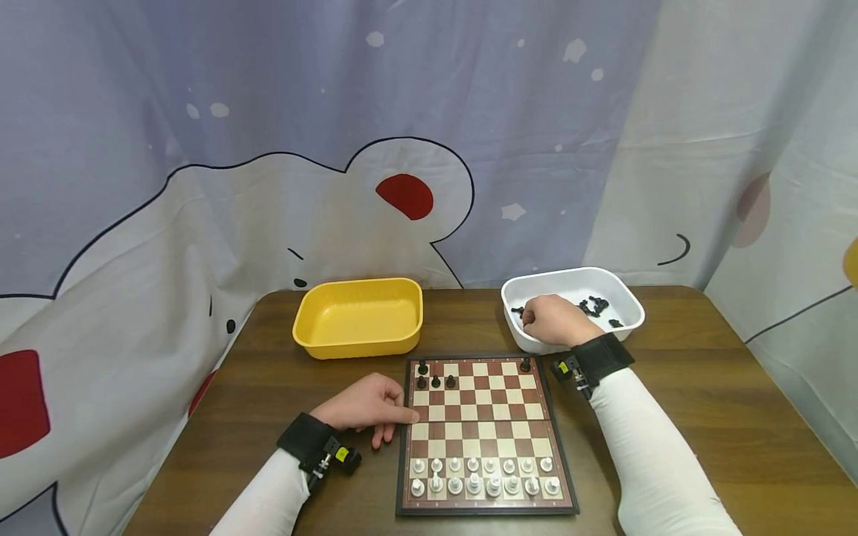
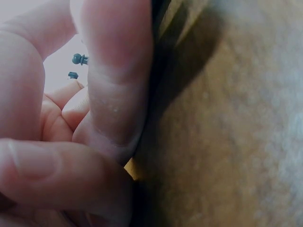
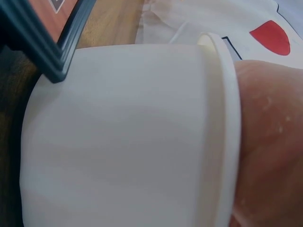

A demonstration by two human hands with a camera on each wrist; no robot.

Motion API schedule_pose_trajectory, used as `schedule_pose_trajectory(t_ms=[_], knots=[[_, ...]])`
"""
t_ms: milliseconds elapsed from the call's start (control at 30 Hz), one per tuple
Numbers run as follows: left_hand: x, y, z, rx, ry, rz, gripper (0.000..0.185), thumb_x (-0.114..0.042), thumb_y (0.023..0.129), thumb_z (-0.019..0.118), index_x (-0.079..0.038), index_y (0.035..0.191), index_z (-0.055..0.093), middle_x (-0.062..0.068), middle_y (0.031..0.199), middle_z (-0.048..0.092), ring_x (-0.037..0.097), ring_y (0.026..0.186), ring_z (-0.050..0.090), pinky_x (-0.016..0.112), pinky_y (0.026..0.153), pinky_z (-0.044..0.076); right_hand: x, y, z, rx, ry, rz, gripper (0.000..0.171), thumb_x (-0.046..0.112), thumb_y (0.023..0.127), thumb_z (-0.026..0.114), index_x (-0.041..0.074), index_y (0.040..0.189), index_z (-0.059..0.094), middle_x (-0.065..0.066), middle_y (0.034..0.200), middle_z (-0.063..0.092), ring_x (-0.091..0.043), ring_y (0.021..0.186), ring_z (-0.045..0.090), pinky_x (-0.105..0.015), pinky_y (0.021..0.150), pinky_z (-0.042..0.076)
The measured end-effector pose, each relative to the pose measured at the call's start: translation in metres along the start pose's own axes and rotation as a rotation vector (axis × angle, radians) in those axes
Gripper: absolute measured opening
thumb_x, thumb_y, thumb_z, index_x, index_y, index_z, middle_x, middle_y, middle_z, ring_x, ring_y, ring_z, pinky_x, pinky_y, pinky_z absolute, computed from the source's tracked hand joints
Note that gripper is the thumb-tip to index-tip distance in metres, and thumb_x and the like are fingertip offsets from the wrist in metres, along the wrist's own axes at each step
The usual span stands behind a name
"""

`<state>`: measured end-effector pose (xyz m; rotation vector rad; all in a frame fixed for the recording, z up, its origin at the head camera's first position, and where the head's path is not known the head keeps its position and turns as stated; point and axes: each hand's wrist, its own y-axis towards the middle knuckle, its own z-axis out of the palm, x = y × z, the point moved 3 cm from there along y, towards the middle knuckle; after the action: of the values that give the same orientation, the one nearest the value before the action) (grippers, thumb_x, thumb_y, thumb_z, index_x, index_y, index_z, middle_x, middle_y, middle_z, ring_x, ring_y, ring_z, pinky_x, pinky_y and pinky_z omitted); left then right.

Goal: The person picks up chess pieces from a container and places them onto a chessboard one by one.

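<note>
A chessboard (image 1: 485, 435) lies in the middle of the table. White pieces (image 1: 482, 476) fill its two near rows, and several black pieces (image 1: 436, 380) stand at its far side. My left hand (image 1: 369, 406) rests on the table, its thumb and fingers loosely curled and touching the board's left edge. It holds nothing. My right hand (image 1: 550, 320) reaches into a white tub (image 1: 626, 301) that holds loose black pieces (image 1: 593, 305). Its fingers curl down among them with the tips hidden. The right wrist view shows only the tub's wall (image 3: 123, 132) and the board's corner (image 3: 47, 47).
A yellow tub (image 1: 358, 316) stands at the back left of the board, with nothing in it that I can see. The brown table (image 1: 704, 387) runs to a patterned curtain behind and at both sides. Both wrists wear black straps.
</note>
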<state>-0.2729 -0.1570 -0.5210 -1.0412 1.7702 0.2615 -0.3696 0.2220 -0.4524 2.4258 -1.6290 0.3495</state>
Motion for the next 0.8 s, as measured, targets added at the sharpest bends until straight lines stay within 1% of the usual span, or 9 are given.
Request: schedule_pose_trajectory(t_ms=[200,400,533,667,800], knots=[[-0.0003,-0.0001,-0.0001,0.000,0.004,0.003,0.048,-0.050,0.098,0.086,-0.011,0.076,0.071,0.012,0.063,0.074,0.017,0.046,0.068,0.023,0.040,0.033,0.0007,0.0004,-0.0010,-0.019,0.020,-0.028,0.008,0.007,0.097,0.073,0.008,0.091,0.078,-0.001,0.082,0.070,-0.019,0.072,0.057,-0.042,0.077,0.049],[-0.0006,-0.0005,0.0000,-0.002,-0.003,0.000,0.048,-0.050,0.098,0.086,-0.010,0.077,0.071,0.012,0.063,0.073,0.017,0.046,0.068,0.023,0.040,0.033,-0.0010,0.0030,0.0011,-0.033,0.025,-0.062,0.008,0.006,0.096,0.077,0.005,0.100,0.084,-0.004,0.092,0.080,-0.021,0.082,0.069,-0.049,0.087,0.059],[-0.0011,-0.0008,-0.0001,-0.003,0.000,-0.001,0.048,-0.050,0.098,0.086,-0.009,0.077,0.071,0.011,0.063,0.073,0.017,0.046,0.068,0.022,0.040,0.033,-0.0006,0.0042,0.0004,-0.041,0.031,-0.059,0.008,0.005,0.094,0.079,0.006,0.100,0.085,-0.005,0.093,0.081,-0.023,0.085,0.072,-0.050,0.088,0.059],[-0.0019,-0.0012,-0.0002,-0.004,0.005,0.002,0.048,-0.049,0.098,0.086,-0.009,0.077,0.072,0.012,0.063,0.073,0.017,0.046,0.068,0.022,0.040,0.033,0.0005,0.0037,-0.0016,-0.063,0.033,-0.055,0.007,0.005,0.094,0.080,0.006,0.098,0.085,-0.004,0.091,0.081,-0.023,0.083,0.070,-0.049,0.087,0.058],[-0.0023,-0.0015,0.0000,-0.003,0.003,0.003,0.047,-0.049,0.098,0.086,-0.010,0.077,0.071,0.012,0.063,0.073,0.017,0.046,0.068,0.023,0.040,0.033,0.0027,0.0032,-0.0035,-0.108,0.039,-0.064,0.006,0.003,0.097,0.079,0.004,0.099,0.085,-0.005,0.092,0.078,-0.024,0.085,0.069,-0.049,0.088,0.057]])
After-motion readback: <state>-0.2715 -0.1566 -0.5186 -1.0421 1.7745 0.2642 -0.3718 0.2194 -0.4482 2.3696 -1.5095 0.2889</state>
